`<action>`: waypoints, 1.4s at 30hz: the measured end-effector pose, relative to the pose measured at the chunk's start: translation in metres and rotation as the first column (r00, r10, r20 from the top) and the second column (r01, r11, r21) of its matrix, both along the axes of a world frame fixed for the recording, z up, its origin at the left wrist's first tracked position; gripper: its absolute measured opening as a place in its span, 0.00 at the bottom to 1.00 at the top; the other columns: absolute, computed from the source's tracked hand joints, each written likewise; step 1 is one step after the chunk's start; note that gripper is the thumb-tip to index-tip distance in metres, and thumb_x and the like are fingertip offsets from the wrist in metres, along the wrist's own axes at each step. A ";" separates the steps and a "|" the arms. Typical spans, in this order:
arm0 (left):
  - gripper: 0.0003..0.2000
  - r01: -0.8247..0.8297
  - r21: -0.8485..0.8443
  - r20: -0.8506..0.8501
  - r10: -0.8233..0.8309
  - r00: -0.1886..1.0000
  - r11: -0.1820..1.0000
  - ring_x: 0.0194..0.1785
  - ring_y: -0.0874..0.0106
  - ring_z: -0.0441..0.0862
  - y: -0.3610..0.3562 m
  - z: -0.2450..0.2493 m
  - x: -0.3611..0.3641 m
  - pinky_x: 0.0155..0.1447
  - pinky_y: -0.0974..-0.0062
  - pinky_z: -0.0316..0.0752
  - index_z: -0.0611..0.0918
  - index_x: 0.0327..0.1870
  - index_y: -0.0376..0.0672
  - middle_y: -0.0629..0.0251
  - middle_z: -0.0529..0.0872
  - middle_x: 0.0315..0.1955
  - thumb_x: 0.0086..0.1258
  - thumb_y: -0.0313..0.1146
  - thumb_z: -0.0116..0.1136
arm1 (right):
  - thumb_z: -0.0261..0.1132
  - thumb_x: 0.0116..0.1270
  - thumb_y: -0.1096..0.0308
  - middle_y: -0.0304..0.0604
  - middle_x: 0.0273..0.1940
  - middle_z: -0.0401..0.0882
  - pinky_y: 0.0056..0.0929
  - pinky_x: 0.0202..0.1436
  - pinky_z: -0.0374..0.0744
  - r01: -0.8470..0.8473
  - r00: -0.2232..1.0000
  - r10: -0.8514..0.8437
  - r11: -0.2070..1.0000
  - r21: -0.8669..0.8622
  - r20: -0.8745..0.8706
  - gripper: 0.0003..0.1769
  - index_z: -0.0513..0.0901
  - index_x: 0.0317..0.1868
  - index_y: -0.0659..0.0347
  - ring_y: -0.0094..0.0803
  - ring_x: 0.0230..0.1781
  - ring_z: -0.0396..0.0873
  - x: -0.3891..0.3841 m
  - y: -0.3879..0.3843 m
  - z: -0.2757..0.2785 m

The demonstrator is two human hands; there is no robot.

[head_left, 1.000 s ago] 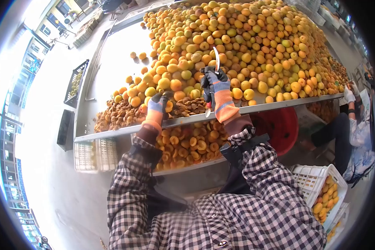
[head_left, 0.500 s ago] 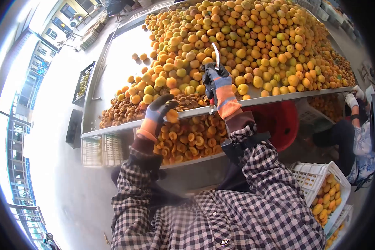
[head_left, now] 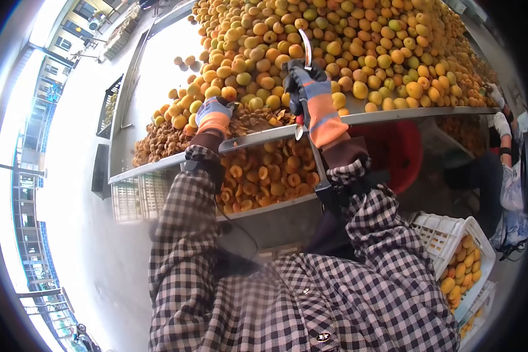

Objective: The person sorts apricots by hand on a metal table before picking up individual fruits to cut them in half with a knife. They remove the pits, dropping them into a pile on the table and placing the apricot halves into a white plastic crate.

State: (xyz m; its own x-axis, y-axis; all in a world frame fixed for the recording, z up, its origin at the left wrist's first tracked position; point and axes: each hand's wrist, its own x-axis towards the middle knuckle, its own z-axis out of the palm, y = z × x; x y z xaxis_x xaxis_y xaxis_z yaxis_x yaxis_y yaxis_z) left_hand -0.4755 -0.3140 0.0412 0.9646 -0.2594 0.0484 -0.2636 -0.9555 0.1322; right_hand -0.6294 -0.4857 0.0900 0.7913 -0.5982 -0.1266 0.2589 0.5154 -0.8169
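Observation:
My right hand (head_left: 311, 88), in a grey and orange glove with dark fingers, is closed around a knife with a curved blade (head_left: 307, 48) pointing up and away. Below that fist shows a red piece with a shiny metal tip (head_left: 299, 130). My left hand (head_left: 215, 112), gloved alike, reaches over the table's front edge among the apricots. Its dark fingertips are right by an orange apricot (head_left: 229, 94); the fingers are mostly hidden behind the back of the hand. Between my hands lies a heap of brown apricot scraps (head_left: 258, 122).
A large pile of whole apricots (head_left: 358, 53) covers much of the metal-rimmed table (head_left: 381, 116). Pitted halves (head_left: 264, 182) fill a container below its edge. A red tub (head_left: 402, 155), a white crate (head_left: 434, 240) of apricots and a co-worker's gloved hand (head_left: 500, 124) are to the right.
My left hand has moved up and forward, from above the pitted halves to the apricots on the table. The apricot half in the air beneath it has gone. My right hand keeps the knife.

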 end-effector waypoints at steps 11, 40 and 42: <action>0.25 -0.027 -0.305 -0.112 -0.007 0.994 0.952 0.46 0.61 0.84 0.019 -0.008 -0.011 0.52 0.66 0.77 0.84 0.47 0.44 0.58 0.87 0.41 0.50 0.48 0.72 | 0.65 0.66 0.68 0.35 0.16 0.74 0.22 0.08 0.57 -0.068 0.997 0.068 0.998 0.001 -0.018 0.02 0.82 0.35 0.56 0.20 0.06 0.62 0.013 0.005 -0.008; 0.30 -0.227 -0.953 -0.016 -0.717 0.697 -0.199 0.60 0.62 0.77 0.060 0.057 -0.099 0.64 0.66 0.74 0.66 0.65 0.34 0.57 0.77 0.53 0.66 0.37 0.63 | 0.64 0.66 0.72 0.46 0.40 0.82 0.27 0.46 0.76 -0.412 0.831 0.545 0.469 -0.781 -0.111 0.13 0.79 0.49 0.66 0.27 0.40 0.79 -0.007 0.060 -0.028; 0.30 -0.184 -0.968 -0.009 -0.709 0.705 -0.170 0.60 0.62 0.77 0.058 0.056 -0.101 0.64 0.65 0.74 0.66 0.65 0.33 0.57 0.77 0.53 0.66 0.38 0.63 | 0.63 0.67 0.75 0.43 0.39 0.81 0.25 0.44 0.75 -0.378 0.839 0.540 0.502 -0.778 -0.059 0.11 0.79 0.49 0.67 0.22 0.39 0.76 -0.007 0.063 -0.035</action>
State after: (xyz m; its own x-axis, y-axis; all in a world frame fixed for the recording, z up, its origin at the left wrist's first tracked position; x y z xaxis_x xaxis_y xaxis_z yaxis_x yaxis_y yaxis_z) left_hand -0.5761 -0.2557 0.0975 0.7607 -0.6068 0.2303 0.0803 0.4400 0.8944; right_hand -0.6363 -0.4223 0.0547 0.9399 0.0415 0.3390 0.3413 -0.1529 -0.9274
